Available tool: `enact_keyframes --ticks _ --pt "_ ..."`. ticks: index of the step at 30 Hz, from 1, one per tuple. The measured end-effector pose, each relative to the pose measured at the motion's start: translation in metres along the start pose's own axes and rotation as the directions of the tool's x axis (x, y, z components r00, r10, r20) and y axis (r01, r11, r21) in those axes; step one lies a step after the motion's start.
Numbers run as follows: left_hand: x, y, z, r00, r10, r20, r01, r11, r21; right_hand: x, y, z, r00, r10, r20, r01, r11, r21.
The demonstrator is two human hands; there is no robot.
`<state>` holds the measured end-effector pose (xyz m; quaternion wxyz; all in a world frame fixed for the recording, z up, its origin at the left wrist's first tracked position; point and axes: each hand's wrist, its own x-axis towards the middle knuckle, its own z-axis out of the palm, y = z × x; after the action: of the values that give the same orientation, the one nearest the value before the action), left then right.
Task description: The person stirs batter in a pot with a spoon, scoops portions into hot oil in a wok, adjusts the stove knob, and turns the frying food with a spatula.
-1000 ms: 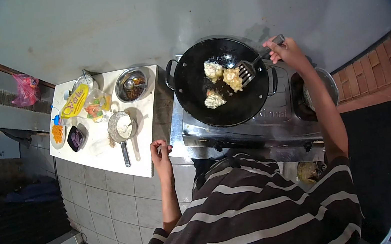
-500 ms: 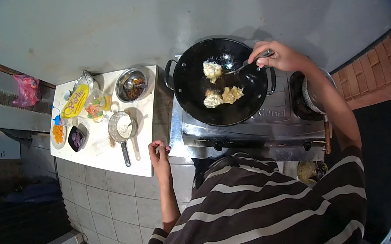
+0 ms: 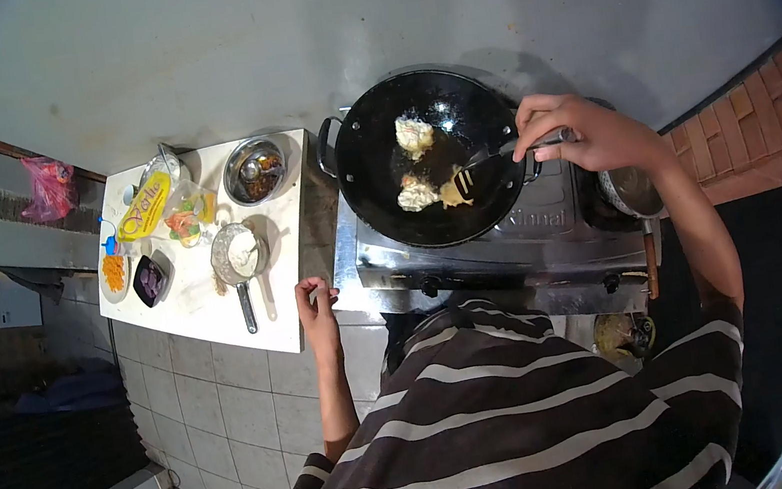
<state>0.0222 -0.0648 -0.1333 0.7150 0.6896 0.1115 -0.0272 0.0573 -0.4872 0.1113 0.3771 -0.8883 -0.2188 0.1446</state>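
My right hand (image 3: 577, 133) is closed around the handle of a slotted spatula (image 3: 464, 179) at the wok's right side. The spatula's head rests over a golden fritter (image 3: 452, 199) and partly hides it. Beside that one lies a paler fritter (image 3: 417, 194), and another pale fritter (image 3: 414, 135) sits higher up in the black wok (image 3: 364, 162). A little oil glistens at the bottom. My left hand (image 3: 317, 301) hovers by the table's right edge, fingers loosely bent and apart, holding nothing.
The wok stands on a metal gas stove (image 3: 516, 266). On the white table (image 3: 190, 320) are a saucepan (image 3: 238, 252) with white batter, a steel bowl (image 3: 255, 171), a yellow packet (image 3: 146, 207), a dark purple-filled bowl (image 3: 150, 281) and an orange-topped plate (image 3: 114, 276). Another pot (image 3: 631, 193) sits right.
The spatula has moved down from beside the upper fritter to the lower right golden one, and its head is now turned over it. My left hand stays nearly still.
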Motion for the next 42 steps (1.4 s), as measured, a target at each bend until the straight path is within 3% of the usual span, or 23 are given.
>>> enact_keyframes --ticks 3,9,11,15,21,25,29,37,42 --pt "0.0 0.001 0.001 1.0 0.0 0.009 0.0 1.0 0.002 0.0 -0.008 0.003 0.999 0.054 -0.002 -0.054 0.998 -0.023" --pt "-0.002 0.0 -0.001 1.0 0.014 0.012 -0.014 1.0 -0.001 0.016 -0.005 0.019 0.963 -0.033 -0.266 0.002 0.993 -0.114" --pt "-0.003 0.0 -0.002 1.0 0.018 0.003 -0.018 1.0 -0.006 0.02 -0.005 0.031 0.909 -0.094 -0.405 0.031 0.987 -0.158" --pt "-0.005 -0.001 -0.005 0.999 -0.023 -0.024 0.022 0.999 -0.027 0.022 -0.012 0.054 0.898 -0.101 -0.429 0.01 0.978 -0.209" --pt "-0.005 -0.009 -0.005 0.999 -0.031 -0.025 0.03 0.999 -0.038 0.017 -0.019 0.076 0.92 0.035 -0.389 -0.075 0.993 -0.087" --pt "-0.002 -0.007 -0.003 1.0 -0.019 0.011 0.018 1.0 0.019 0.018 -0.008 0.086 0.895 -0.029 -0.444 -0.057 0.982 -0.178" --pt "0.006 0.003 -0.009 0.999 -0.032 0.033 0.032 0.999 0.003 0.02 -0.016 0.085 0.878 0.038 -0.477 -0.131 0.978 -0.165" --pt "0.033 0.013 -0.041 0.996 -0.026 0.085 0.021 0.998 0.062 0.039 -0.04 0.111 0.706 0.043 -0.707 -0.238 0.954 -0.18" --pt "0.056 0.014 -0.055 0.993 -0.011 0.114 0.002 0.997 0.074 0.062 -0.036 0.146 0.676 0.101 -0.73 -0.278 0.952 -0.126"
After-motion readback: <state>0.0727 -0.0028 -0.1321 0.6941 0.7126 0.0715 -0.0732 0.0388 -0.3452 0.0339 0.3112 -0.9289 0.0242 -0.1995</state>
